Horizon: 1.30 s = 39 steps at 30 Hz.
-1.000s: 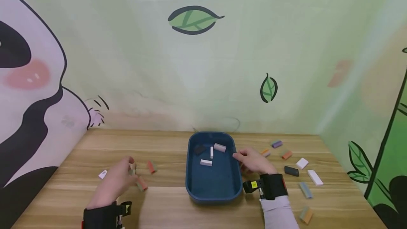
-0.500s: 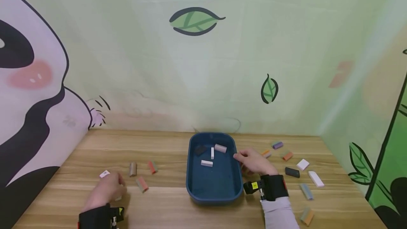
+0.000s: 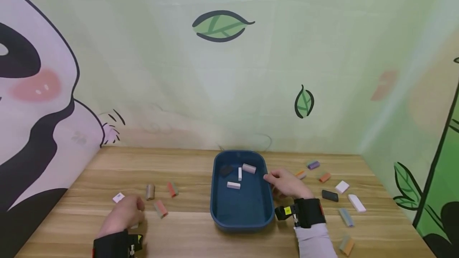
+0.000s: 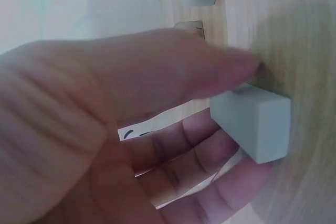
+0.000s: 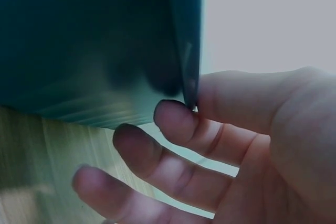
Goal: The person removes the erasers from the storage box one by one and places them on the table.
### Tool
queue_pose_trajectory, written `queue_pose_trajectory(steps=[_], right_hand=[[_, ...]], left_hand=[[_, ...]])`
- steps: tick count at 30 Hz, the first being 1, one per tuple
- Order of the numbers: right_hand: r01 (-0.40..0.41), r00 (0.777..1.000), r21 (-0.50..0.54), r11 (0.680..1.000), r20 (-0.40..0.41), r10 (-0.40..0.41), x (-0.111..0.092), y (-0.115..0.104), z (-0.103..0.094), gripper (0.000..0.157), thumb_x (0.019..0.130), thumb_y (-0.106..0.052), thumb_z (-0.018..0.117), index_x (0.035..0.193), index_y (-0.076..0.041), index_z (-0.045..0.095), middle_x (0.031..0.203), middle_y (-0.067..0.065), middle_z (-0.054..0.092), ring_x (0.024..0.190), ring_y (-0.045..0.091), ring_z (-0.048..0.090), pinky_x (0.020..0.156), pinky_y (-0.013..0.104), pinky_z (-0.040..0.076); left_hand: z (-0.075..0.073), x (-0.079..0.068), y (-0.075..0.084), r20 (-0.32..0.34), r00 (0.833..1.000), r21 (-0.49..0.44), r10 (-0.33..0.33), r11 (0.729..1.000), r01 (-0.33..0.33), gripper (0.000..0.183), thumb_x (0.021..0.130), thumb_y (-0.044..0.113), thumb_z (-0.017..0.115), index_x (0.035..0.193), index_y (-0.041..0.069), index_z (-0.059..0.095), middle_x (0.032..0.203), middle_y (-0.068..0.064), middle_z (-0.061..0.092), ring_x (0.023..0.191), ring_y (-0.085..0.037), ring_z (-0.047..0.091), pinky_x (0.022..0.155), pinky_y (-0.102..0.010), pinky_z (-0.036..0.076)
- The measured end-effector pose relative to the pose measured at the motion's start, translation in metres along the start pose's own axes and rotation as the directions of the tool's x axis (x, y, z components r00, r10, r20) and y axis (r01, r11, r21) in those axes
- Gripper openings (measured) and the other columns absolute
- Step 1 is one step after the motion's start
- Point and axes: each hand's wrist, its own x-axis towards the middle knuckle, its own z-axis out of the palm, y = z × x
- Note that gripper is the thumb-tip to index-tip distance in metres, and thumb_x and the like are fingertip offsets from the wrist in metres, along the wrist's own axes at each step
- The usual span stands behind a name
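Observation:
My left hand [image 3: 123, 213] is low over the table on the left, its thumb and curled fingers around a pale rectangular eraser [image 4: 262, 121]. In the head view that hand mostly hides the eraser. With thumb and forefinger my right hand [image 3: 288, 183] pinches the right rim of a dark blue plastic tray [image 3: 241, 210]; the other fingers spread beside its outer wall [image 5: 79, 77]. Inside the tray lie a black eraser [image 3: 226, 170], a pinkish one [image 3: 249, 168] and two small white ones. Close to my left hand are a white eraser [image 3: 118, 197] and a brown-grey cylinder [image 3: 150, 192].
Two red-and-green erasers [image 3: 172, 189] lie between my left hand and the tray. Right of the tray are several scattered pieces, among them a black eraser [image 3: 330, 196], a white one [image 3: 356, 203] and a purple one [image 3: 313, 165]. A printed cloth [image 3: 229, 90] stands behind the wooden table.
My left hand has let go of the brown-grey cylinder, moved left and nearer, and come to the pale eraser. My right hand stays on the tray rim.

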Motion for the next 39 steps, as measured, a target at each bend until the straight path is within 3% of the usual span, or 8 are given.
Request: queue_pose_trajectory(steps=[6, 10, 14, 21, 27, 32, 37, 39], right_hand=[[-0.008, 1.0, -0.003, 1.0, -0.011, 0.008, -0.005, 0.002, -0.003, 0.031, 0.102, -0.026, 0.051, 0.08, -0.005, 0.059, 0.074, 0.007, 0.06, 0.068, 0.027, 0.062, 0.058, 0.039, 0.05], [-0.001, 1.0, 0.003, 1.0, -0.018, 0.001, -0.003, 0.002, -0.004, 0.032, 0.102, -0.026, 0.051, 0.079, -0.006, 0.058, 0.074, 0.007, 0.059, 0.067, 0.028, 0.062, 0.057, 0.038, 0.049], [0.024, 1.0, 0.004, 1.0, -0.008, -0.024, 0.001, 0.001, 0.001, 0.031, 0.102, -0.025, 0.051, 0.078, -0.005, 0.058, 0.074, 0.007, 0.059, 0.067, 0.029, 0.062, 0.056, 0.039, 0.05], [0.036, 0.999, -0.007, 0.999, -0.002, -0.036, 0.002, 0.006, 0.006, 0.03, 0.102, -0.025, 0.051, 0.081, -0.005, 0.06, 0.075, 0.005, 0.06, 0.067, 0.028, 0.063, 0.057, 0.04, 0.052], [0.027, 1.0, 0.009, 1.0, -0.001, -0.027, 0.0, 0.007, 0.005, 0.031, 0.102, -0.026, 0.052, 0.083, -0.004, 0.061, 0.075, 0.006, 0.06, 0.066, 0.028, 0.063, 0.057, 0.039, 0.052], [0.022, 1.0, 0.005, 1.0, -0.004, -0.022, 0.001, 0.006, 0.002, 0.031, 0.102, -0.027, 0.051, 0.083, -0.004, 0.06, 0.076, 0.006, 0.06, 0.068, 0.028, 0.062, 0.058, 0.039, 0.052], [0.034, 0.999, 0.001, 0.999, -0.002, -0.034, 0.002, 0.006, -0.002, 0.032, 0.102, -0.026, 0.051, 0.081, -0.004, 0.059, 0.074, 0.006, 0.06, 0.067, 0.029, 0.063, 0.057, 0.04, 0.051], [0.039, 0.999, 0.001, 0.999, 0.003, -0.039, 0.003, 0.007, -0.003, 0.032, 0.102, -0.026, 0.051, 0.08, -0.005, 0.059, 0.074, 0.006, 0.06, 0.067, 0.03, 0.064, 0.057, 0.04, 0.051]], left_hand=[[-0.007, 0.001, 0.014, -0.037, 0.999, 0.051, 0.008, 0.999, -0.006, 0.023, 0.081, 0.004, 0.068, 0.101, -0.004, 0.059, 0.092, -0.015, 0.061, 0.083, -0.029, 0.054, 0.07, -0.045, 0.045], [-0.016, 0.002, 0.032, -0.111, 0.987, 0.085, 0.116, 0.991, -0.107, 0.031, 0.085, 0.009, 0.067, 0.112, -0.004, 0.058, 0.106, -0.023, 0.058, 0.089, -0.033, 0.053, 0.073, -0.048, 0.044], [-0.019, 0.003, 0.059, -0.16, 0.961, 0.106, 0.224, 0.972, -0.209, 0.032, 0.087, 0.009, 0.068, 0.115, -0.002, 0.057, 0.111, -0.024, 0.054, 0.08, -0.028, 0.05, 0.066, -0.042, 0.044], [-0.008, 0.025, 0.114, -0.08, 0.933, 0.126, 0.352, 0.932, -0.34, 0.029, 0.088, 0.004, 0.066, 0.116, 0.002, 0.057, 0.112, -0.017, 0.055, 0.076, -0.021, 0.054, 0.068, -0.038, 0.047], [0.009, 0.054, 0.155, -0.034, 0.857, 0.206, 0.514, 0.843, -0.497, 0.022, 0.085, 0.0, 0.065, 0.107, 0.002, 0.06, 0.102, -0.012, 0.059, 0.084, -0.024, 0.055, 0.078, -0.04, 0.047], [0.029, 0.079, 0.186, 0.065, 0.815, 0.261, 0.576, 0.778, -0.571, 0.019, 0.085, -0.004, 0.065, 0.103, 0.001, 0.063, 0.096, -0.011, 0.062, 0.085, -0.024, 0.057, 0.08, -0.039, 0.049], [0.049, 0.099, 0.209, 0.193, 0.788, 0.341, 0.584, 0.713, -0.612, 0.018, 0.088, -0.004, 0.064, 0.105, 0.002, 0.066, 0.093, -0.009, 0.061, 0.085, -0.024, 0.059, 0.082, -0.037, 0.05], [0.056, 0.106, 0.214, 0.204, 0.789, 0.398, 0.579, 0.688, -0.607, 0.018, 0.089, -0.005, 0.064, 0.104, 0.002, 0.067, 0.092, -0.009, 0.061, 0.086, -0.024, 0.06, 0.082, -0.036, 0.05]])
